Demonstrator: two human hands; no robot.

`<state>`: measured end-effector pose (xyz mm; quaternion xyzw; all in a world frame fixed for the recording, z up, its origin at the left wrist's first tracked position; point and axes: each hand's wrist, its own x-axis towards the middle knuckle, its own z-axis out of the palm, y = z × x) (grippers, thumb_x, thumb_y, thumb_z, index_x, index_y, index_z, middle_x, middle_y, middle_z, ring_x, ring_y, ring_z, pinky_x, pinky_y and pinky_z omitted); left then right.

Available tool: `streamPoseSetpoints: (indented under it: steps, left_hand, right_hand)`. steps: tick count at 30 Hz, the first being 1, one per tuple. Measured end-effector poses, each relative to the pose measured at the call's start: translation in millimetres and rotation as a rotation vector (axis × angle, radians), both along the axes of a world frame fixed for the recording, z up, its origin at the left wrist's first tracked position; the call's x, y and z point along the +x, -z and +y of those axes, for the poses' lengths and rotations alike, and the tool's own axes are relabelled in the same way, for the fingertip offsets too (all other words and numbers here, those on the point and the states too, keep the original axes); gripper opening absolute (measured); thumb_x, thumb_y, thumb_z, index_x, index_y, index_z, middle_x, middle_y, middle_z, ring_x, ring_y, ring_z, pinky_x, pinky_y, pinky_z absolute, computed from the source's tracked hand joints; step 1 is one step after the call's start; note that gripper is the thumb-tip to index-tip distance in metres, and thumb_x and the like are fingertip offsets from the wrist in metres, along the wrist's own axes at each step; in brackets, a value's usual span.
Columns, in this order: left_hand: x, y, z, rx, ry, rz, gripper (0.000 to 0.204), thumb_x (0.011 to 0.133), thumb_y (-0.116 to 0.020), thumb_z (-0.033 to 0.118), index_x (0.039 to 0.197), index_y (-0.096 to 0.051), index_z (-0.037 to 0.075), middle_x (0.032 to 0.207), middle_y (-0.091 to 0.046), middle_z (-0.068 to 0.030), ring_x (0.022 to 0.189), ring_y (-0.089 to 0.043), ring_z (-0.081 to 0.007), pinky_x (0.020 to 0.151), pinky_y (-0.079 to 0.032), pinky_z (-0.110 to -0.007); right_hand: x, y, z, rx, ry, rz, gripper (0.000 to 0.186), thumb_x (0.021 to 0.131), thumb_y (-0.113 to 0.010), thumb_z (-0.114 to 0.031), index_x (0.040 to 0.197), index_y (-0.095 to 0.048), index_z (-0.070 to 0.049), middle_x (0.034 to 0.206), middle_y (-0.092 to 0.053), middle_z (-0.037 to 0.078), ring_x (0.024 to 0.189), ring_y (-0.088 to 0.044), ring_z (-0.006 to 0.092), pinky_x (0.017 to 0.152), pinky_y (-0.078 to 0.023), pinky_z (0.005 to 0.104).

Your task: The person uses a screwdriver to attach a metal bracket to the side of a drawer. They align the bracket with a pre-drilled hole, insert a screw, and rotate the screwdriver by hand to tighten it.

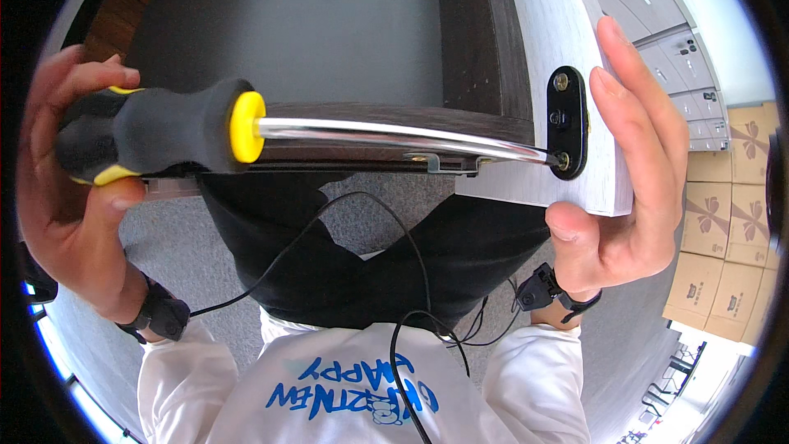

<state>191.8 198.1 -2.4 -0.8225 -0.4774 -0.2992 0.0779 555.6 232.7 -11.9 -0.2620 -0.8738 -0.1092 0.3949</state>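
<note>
My left hand (78, 189) is wrapped round the black and yellow handle of a screwdriver (173, 127). Its long steel shaft runs to the right, and the tip meets the lower screw (563, 161) of a small black oval plate (557, 115). That plate lies on a pale wood-grain panel (534, 25), with a second screw (561, 81) near its upper end. Along the panel's right edge, my right hand (633, 173) grips it, thumb on the near side and fingers stretched over the far side. A metal bracket (448, 163) shows just below the shaft.
A dark drawer-like frame (485, 49) encloses a grey sheet (288, 25) beyond the screwdriver. Stacked cardboard boxes (723, 222) and grey cabinets (657, 0) stand at the right. Black cables (362, 195) loop over my lap from the wrist devices (168, 312).
</note>
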Motion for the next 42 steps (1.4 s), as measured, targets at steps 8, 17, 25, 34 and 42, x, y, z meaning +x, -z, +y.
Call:
streamPoseSetpoints:
  steps: [8,17,25,34,42]
  left_hand:
    - [7,0,1,-0.196,-0.127,-0.375,0.059,0.094,-0.029,0.055,0.128,-0.042,0.009,0.115,-0.053,-0.0136,0.105,-0.059,-0.0249,0.089,-0.050,-0.030]
    - [-8,2,5,-0.101,0.165,-0.204,0.053,0.082,-0.062,0.012,0.130,-0.039,0.010,0.129,-0.043,-0.0122,0.118,-0.048,-0.0256,0.100,-0.041,-0.031]
    - [-1,-5,11,-0.142,0.020,0.027,0.052,0.096,-0.038,0.039,0.138,-0.038,0.009,0.121,-0.055,-0.0128,0.110,-0.058,-0.0242,0.095,-0.046,-0.031]
    - [6,2,11,-0.194,0.167,-0.148,0.055,0.092,-0.045,0.045,0.133,-0.039,0.009,0.128,-0.046,-0.0109,0.097,-0.056,-0.0203,0.083,-0.049,-0.026]
    - [-19,-8,-2,-0.305,0.083,-0.096,0.053,0.090,-0.055,0.031,0.135,-0.039,0.009,0.123,-0.050,-0.0115,0.108,-0.057,-0.0232,0.093,-0.046,-0.030]
  right_hand:
    - [-6,-1,-1,-0.007,0.017,0.004,0.059,0.086,-0.059,-0.042,0.117,-0.054,0.008,0.120,-0.054,0.030,0.111,-0.056,0.0388,0.093,-0.045,0.0419]
    - [-6,-2,-5,-0.021,0.050,0.024,0.057,0.087,-0.059,-0.041,0.116,-0.055,0.007,0.120,-0.054,0.029,0.112,-0.056,0.0373,0.093,-0.045,0.0405]
    - [-11,-8,-8,-0.015,0.086,-0.082,0.052,0.089,-0.054,-0.036,0.117,-0.053,0.009,0.120,-0.054,0.030,0.112,-0.055,0.0355,0.096,-0.041,0.0386]
    - [-11,-4,-5,0.000,0.047,-0.031,0.052,0.090,-0.052,-0.035,0.119,-0.052,0.008,0.120,-0.054,0.030,0.112,-0.056,0.0354,0.095,-0.042,0.0388]
    - [8,10,16,0.097,-0.018,0.010,0.055,0.090,-0.052,-0.041,0.117,-0.055,0.007,0.121,-0.055,0.029,0.112,-0.056,0.0357,0.096,-0.042,0.0389]
